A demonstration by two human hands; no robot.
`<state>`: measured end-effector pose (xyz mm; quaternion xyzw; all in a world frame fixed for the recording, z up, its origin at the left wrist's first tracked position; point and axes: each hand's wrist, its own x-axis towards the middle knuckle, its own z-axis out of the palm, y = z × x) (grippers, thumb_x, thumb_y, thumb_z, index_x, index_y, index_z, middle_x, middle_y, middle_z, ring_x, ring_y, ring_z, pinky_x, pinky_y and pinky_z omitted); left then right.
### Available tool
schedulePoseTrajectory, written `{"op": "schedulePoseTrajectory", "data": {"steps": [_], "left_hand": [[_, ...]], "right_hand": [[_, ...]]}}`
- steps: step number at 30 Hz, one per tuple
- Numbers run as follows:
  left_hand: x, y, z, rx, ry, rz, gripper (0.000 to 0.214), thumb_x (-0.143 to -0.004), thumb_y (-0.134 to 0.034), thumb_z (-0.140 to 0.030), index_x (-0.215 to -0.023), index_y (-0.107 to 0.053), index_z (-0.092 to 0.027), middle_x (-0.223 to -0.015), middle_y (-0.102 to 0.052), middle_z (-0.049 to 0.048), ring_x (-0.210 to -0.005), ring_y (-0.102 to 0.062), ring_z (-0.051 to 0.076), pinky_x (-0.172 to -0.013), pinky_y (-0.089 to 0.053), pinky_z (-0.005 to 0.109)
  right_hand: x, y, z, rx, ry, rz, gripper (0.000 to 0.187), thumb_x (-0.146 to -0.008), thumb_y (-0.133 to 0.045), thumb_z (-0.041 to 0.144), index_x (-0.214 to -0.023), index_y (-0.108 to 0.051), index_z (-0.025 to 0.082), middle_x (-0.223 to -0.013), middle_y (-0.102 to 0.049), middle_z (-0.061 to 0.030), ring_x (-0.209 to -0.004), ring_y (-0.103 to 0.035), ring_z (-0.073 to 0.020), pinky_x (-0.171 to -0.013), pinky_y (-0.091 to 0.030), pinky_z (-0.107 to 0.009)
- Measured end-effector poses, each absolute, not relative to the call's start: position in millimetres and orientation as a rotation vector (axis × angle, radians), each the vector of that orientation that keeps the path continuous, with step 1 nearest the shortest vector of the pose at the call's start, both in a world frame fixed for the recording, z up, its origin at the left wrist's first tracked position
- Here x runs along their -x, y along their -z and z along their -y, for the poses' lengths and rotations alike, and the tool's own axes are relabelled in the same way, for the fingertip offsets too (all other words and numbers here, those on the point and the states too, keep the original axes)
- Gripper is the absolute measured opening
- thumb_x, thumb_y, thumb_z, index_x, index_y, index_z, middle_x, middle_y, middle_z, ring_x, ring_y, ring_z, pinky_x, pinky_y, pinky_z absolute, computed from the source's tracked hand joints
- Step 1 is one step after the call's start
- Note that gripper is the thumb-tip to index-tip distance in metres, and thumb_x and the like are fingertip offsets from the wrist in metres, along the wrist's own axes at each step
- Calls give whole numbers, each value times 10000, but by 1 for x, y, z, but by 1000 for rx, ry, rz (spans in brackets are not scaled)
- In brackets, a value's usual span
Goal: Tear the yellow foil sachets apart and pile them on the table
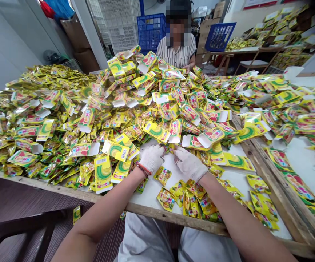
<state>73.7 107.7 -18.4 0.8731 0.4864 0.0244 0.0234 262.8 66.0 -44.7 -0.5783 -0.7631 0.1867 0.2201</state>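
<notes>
My left hand [151, 159], in a white knit glove, has its fingers curled at the foot of the heap. My right hand [190, 164], gloved alike, faces it with fingertips bent inward. Between the fingertips shows a bit of a small yellow-red packet; what each hand grips there is mostly hidden. Just below, a yellow sachet [163, 176] lies on the white tabletop [143, 199]. Several more sachets [192, 200] are gathered under my right forearm. Beside my left wrist lie yellow-green printed cartons [103, 174] with white flaps.
A tall heap of cartons [146, 80] and sachets [37, 83] covers the table's far side and left. A wooden divider [272, 182] runs along the right. Across the heap sits another person [178, 51] in a striped shirt. Blue crates [151, 31] stand behind.
</notes>
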Motion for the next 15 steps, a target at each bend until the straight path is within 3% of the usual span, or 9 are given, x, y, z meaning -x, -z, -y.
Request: {"op": "schedulePoseTrajectory", "data": {"steps": [4,7,9,13,15], "left_hand": [[-75,18,-97,-2622,-152,-1579,188,-880,-495,-291,-1002,-617,-217,-1025,-631,75,-939,-600,231,-757,-432,339],[-77,18,-97,-2542,-210,-1678,301,-834,-562,-303,-1118,-587,-206,-1061,-626,105,-987,-594,265,-798,-441,358],[-78,19,-100,-2481,-261,-1633,289,-811,-597,-312,-1081,-608,-209,-1039,-639,100,-982,-599,266,-808,-449,354],[-72,21,-104,-2189,-620,-1472,171,-809,-610,-285,-948,-633,-188,-959,-671,66,-915,-610,218,-809,-468,320],[-67,22,-103,-1972,-762,-1361,159,-816,-605,-271,-941,-630,-176,-943,-681,55,-889,-615,197,-803,-482,306]], "right_hand": [[-263,41,-65,1753,-487,2147,230,-911,-472,238,-999,-675,173,-1093,-657,-104,-1052,-597,-203,-960,-433,-287],[-262,39,-65,1915,-366,1999,272,-900,-514,296,-1108,-636,170,-1157,-620,-112,-1022,-597,-215,-894,-441,-292],[-260,40,-68,1998,-331,1947,326,-889,-533,341,-1164,-601,180,-1228,-574,-124,-1000,-602,-221,-827,-448,-297],[-259,41,-72,2090,-416,1944,207,-845,-583,345,-986,-620,197,-1151,-579,-113,-910,-612,-204,-759,-431,-290],[-261,40,-73,2094,-492,1919,228,-820,-612,305,-1021,-601,197,-1098,-608,-105,-899,-611,-198,-757,-425,-284]]}}
